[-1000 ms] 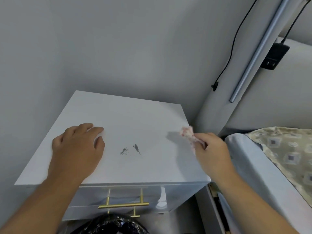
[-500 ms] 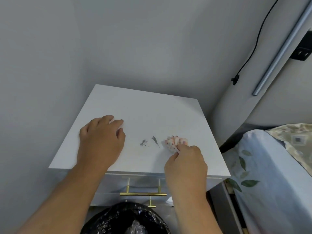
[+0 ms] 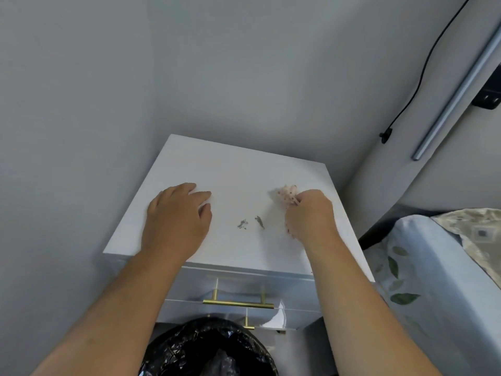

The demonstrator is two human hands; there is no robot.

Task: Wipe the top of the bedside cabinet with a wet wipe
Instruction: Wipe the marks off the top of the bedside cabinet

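Note:
The white bedside cabinet [image 3: 238, 169] stands in the corner, its top facing me. Two small dark smudges [image 3: 252, 222] mark the middle of the top. My left hand [image 3: 177, 218] lies flat, palm down, on the left part of the top with its fingers together. My right hand [image 3: 309, 213] is closed on a crumpled pinkish wet wipe [image 3: 286, 195], which sticks out beyond the fingers and rests on the top, to the right of the smudges and a little farther back. Most of the wipe is hidden in the fist.
A bin with a black bag [image 3: 208, 348] stands in front of the cabinet, below the brass drawer handle [image 3: 238, 303]. A bed with a leaf-print sheet [image 3: 423, 280] is at the right. Grey walls close in behind and left. A black cable [image 3: 423, 66] hangs at the upper right.
My right hand carried the wipe from the cabinet's right edge onto the top beside the smudges, then slid it back and to the right. The left hand stayed flat.

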